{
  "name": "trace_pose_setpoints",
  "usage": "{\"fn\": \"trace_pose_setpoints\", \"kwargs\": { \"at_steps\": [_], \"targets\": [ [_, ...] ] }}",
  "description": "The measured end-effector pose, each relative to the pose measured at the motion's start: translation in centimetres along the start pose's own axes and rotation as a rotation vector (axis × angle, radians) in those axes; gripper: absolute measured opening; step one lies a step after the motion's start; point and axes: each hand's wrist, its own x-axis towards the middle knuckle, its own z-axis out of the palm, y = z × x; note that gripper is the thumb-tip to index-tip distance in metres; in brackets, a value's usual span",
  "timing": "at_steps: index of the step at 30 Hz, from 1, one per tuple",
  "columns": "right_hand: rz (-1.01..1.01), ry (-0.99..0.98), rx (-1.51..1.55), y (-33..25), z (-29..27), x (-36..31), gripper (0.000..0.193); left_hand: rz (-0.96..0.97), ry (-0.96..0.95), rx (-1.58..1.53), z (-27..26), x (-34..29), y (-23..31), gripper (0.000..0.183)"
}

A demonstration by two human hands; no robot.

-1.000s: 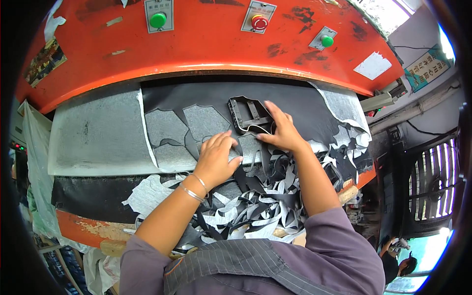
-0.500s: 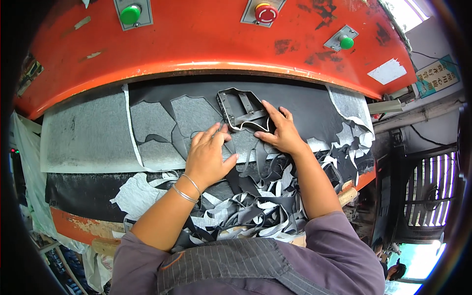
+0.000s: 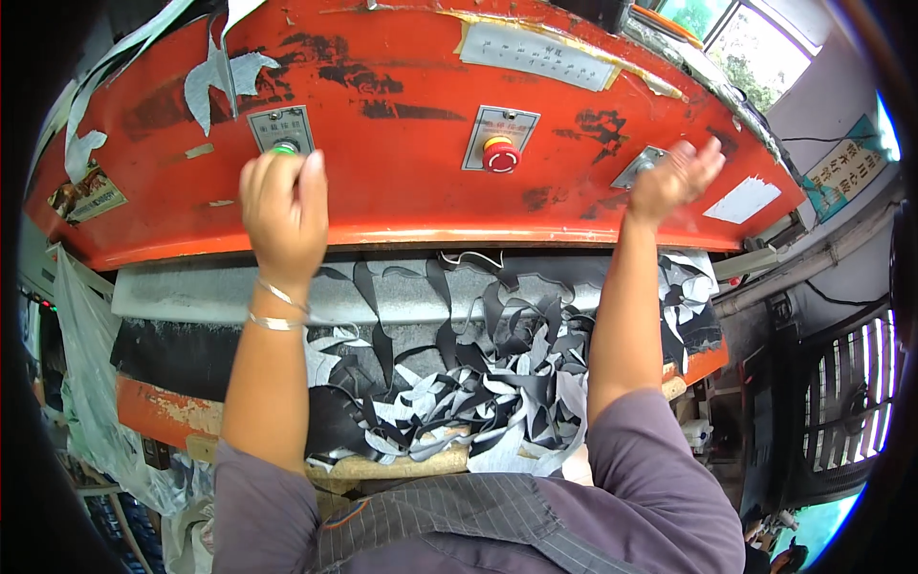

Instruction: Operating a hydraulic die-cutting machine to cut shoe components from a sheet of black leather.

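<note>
My left hand (image 3: 284,210) is raised against the front of an orange press (image 3: 411,201), its fingers curled in over a green button (image 3: 286,147). Most of that button is hidden behind the hand. Over on the right, my right hand (image 3: 673,182) is lifted, fingers apart and slightly blurred, in front of a metal button plate (image 3: 633,172) whose button it covers. Neither hand holds anything. Below the press head, only the near wavy edge of a metal cutting die (image 3: 475,256) shows, resting on dark sheet material (image 3: 574,270) with cut-out gaps.
A red emergency button (image 3: 501,155) sits between my hands. Black and white offcut strips (image 3: 478,402) heap up at the table's near edge. More scraps (image 3: 684,282) lie at the right end. A pale scrap (image 3: 225,77) hangs on the press at upper left.
Both hands have left the die and risen to the press front, the left to the left button, the right to the right one. The view has tilted up, and the press head now hides most of the die.
</note>
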Motion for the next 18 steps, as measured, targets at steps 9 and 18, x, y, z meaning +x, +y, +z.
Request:
{"fn": "trace_pose_setpoints", "kwargs": {
  "at_steps": [9,18],
  "targets": [
    [0.235,-1.289,0.617,-9.1,-13.5,-9.0,0.042,-0.384,-0.821,-0.314,-8.2,-7.5,4.7,0.026],
    [-0.463,-1.652,0.471,-17.0,-25.9,-18.6,0.035,-0.147,-1.189,-0.057,-14.5,-17.3,11.2,0.045]
  ]
}}
